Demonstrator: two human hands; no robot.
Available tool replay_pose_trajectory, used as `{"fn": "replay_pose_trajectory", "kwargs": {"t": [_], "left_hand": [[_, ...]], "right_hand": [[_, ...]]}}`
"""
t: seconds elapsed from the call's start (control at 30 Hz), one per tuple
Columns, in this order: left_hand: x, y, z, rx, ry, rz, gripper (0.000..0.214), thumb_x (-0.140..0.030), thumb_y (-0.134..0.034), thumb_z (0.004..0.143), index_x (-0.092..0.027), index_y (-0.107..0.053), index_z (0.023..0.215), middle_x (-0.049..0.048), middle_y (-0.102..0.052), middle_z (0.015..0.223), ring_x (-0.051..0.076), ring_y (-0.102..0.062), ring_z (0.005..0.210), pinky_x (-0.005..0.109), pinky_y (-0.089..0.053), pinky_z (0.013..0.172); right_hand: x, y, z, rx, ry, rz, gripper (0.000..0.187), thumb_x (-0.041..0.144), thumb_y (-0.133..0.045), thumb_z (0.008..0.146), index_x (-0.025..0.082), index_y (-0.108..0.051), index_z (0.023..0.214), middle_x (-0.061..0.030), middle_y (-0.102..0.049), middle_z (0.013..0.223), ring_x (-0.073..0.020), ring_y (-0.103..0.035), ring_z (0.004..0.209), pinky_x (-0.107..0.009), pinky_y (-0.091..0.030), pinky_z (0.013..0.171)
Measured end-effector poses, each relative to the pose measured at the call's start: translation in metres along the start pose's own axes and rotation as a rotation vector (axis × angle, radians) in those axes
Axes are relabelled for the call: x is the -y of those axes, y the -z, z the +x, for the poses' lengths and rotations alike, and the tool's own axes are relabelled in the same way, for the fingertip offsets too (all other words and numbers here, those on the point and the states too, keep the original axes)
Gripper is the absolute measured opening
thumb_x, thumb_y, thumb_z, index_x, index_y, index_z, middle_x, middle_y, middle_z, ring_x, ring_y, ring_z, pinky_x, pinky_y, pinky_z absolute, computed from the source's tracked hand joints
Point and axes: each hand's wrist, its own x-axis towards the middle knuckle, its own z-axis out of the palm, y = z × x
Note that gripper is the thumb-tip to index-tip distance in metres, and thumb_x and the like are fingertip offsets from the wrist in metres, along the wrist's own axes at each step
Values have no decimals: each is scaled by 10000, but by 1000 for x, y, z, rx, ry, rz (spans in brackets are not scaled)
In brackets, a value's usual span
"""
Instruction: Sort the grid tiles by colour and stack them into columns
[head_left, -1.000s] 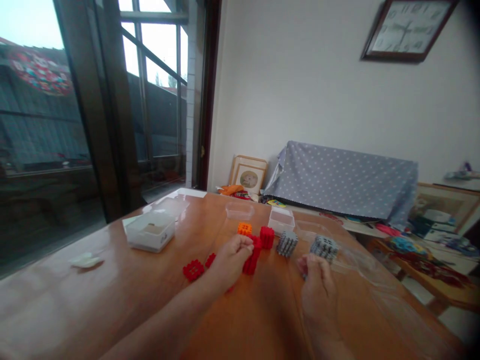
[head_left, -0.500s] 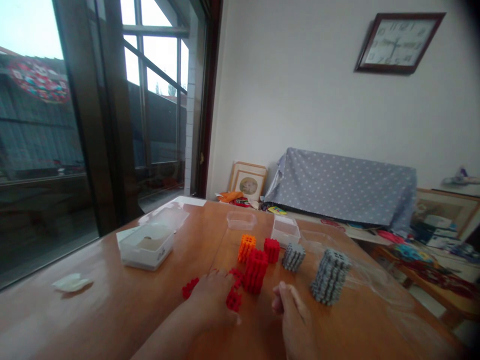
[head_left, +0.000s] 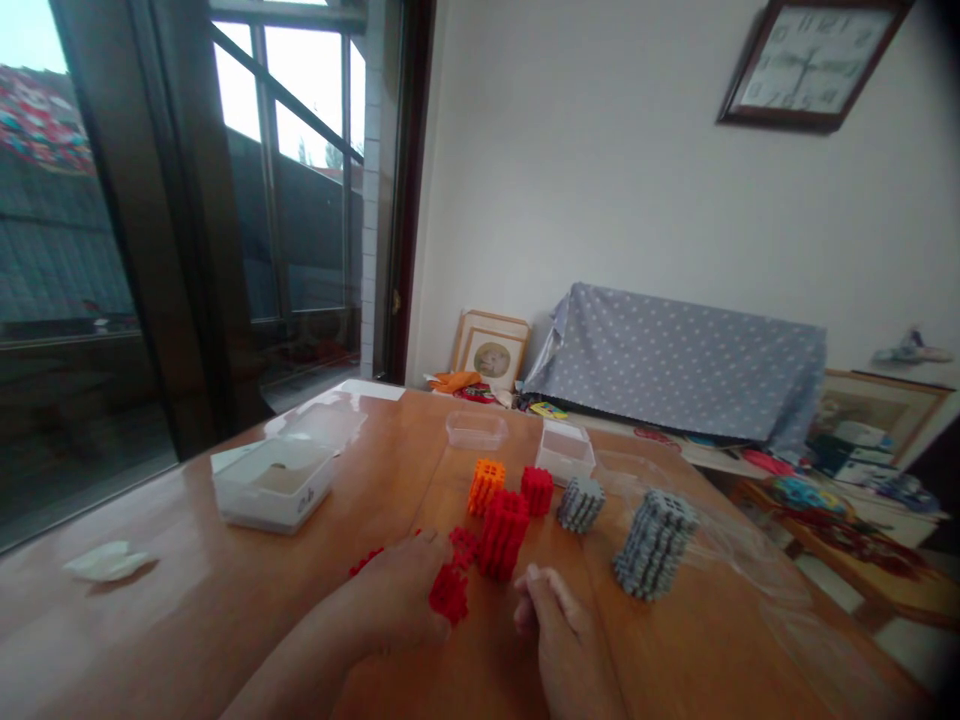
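My left hand lies on the wooden table with its fingers curled round a small red block piece. My right hand rests just right of it, fingers curled in, with nothing visible in them. Beyond the hands stands a red block tower, with loose red pieces beside it. Farther back are an orange cube, a red cube and a small grey cube. A taller grey block tower stands to the right.
A lidded white plastic box sits at the left, a crumpled white tissue nearer the left edge. Clear plastic containers stand at the back, clear plastic sheeting lies to the right. A dotted grey cloth covers furniture behind.
My left hand has come back from the red tower to a loose red piece on the table. My right hand has let go of the grey tower and drawn in beside the left.
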Motion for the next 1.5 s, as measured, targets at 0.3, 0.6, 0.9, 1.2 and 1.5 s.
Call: {"fn": "replay_pose_trajectory", "kwargs": {"t": [0.3, 0.6, 0.9, 1.2, 1.5], "left_hand": [[-14, 0, -3, -137, -150, 31, 531, -201, -713, 641, -245, -579, 1153, 33, -611, 1156, 228, -583, 1059, 325, -446, 906], [-33, -16, -7, -215, -229, 2, 545, -264, -702, 745, -260, -554, 1270, 52, -587, 1184, 236, -574, 1071, 346, -449, 928], [-37, -30, 2, -112, -67, -492, 357, -199, -594, 785, -203, -624, 1140, 28, -635, 987, 164, -600, 821, 270, -460, 731], [-29, -27, 10, -30, 1, -829, 230, -244, -581, 850, -153, -637, 1054, 32, -668, 847, 138, -592, 729, 260, -424, 698], [-31, -27, 10, -33, 26, -847, 235, -278, -618, 838, -155, -650, 1035, 42, -687, 848, 145, -601, 734, 266, -432, 706]], "right_hand": [[6, -5, -6, 191, 9, 93, 393, 600, -569, 883, 224, -613, 780, 14, -538, 706, -173, -504, 696, -266, -402, 643], [-3, -14, -9, 332, -28, 311, 395, 596, -658, 836, 202, -658, 808, -2, -603, 742, -156, -524, 676, -255, -431, 630], [-6, -4, -5, 235, -75, 509, 366, 539, -596, 915, 190, -661, 830, -18, -641, 726, -142, -551, 614, -258, -417, 604], [1, -4, -7, 227, -76, 571, 357, 510, -591, 934, 171, -659, 843, -19, -638, 731, -127, -548, 612, -256, -397, 596], [2, -3, -8, 229, -83, 546, 352, 508, -588, 936, 177, -655, 838, -18, -639, 728, -132, -551, 613, -264, -401, 609]]}}
